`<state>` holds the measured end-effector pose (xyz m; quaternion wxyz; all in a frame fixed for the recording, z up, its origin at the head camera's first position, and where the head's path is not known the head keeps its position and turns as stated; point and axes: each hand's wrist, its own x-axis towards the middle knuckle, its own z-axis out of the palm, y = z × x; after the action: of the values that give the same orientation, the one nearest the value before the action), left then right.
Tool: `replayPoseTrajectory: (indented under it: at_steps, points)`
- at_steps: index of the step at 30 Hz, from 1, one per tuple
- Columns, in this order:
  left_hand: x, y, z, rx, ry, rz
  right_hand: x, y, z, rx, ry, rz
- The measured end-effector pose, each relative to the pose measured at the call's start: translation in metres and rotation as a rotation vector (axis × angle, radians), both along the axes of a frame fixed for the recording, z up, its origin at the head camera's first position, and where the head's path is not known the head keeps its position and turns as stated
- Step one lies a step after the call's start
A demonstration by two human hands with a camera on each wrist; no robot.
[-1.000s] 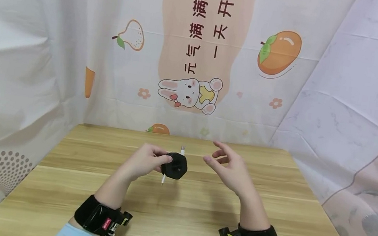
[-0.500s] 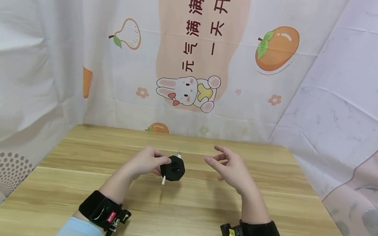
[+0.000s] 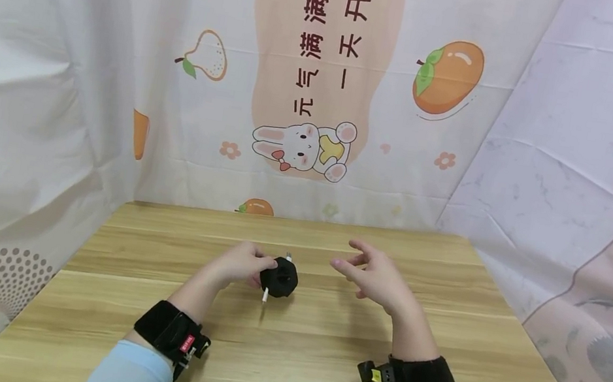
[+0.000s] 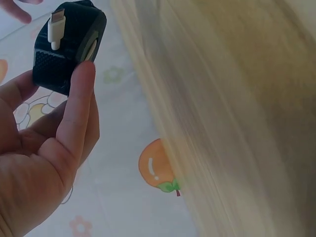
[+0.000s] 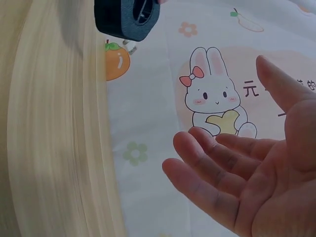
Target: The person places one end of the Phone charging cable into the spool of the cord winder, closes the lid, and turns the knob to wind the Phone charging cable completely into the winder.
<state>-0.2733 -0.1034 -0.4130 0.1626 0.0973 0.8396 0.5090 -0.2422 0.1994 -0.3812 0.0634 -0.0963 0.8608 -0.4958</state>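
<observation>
In the head view my left hand (image 3: 236, 264) pinches a black, many-sided cable reel (image 3: 282, 281) just above the table. One white cable end (image 3: 265, 295) pokes out of its near side, and another plug shows at its far side. The left wrist view shows the thumb and fingers on the reel (image 4: 49, 71), with a white plug (image 4: 57, 30) on its face. My right hand (image 3: 379, 280) hovers to the right of the reel, apart from it, with fingers loosely spread and nothing held. Part of the reel (image 5: 113, 19) appears at the top of the right wrist view.
A wood-grain table (image 3: 293, 361) lies under both hands. Behind it hangs a printed cloth (image 3: 405, 166) with a rabbit and fruit, and more cloth covers the left and right sides. Both wrists wear black straps with small cameras.
My left hand has lowered a little toward the table with the cable reel still pinched. The right hand has dropped slightly, its fingers still loose. The head view has shifted a little.
</observation>
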Motion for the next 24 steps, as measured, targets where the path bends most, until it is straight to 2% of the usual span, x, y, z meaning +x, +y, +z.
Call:
replayPoseTrajectory:
  at_steps: [9,16,24]
  points:
    - [-0.005,0.005,0.001,-0.126,-0.099,-0.081,0.000,-0.001,-0.001,0.021,0.011,0.006]
    - [-0.003,0.011,0.006,-0.248,-0.138,-0.089,-0.001,-0.002,0.000,0.049,0.027,0.023]
    - [-0.005,0.009,0.003,-0.281,-0.169,-0.099,-0.002,-0.001,0.001,0.058,0.015,0.020]
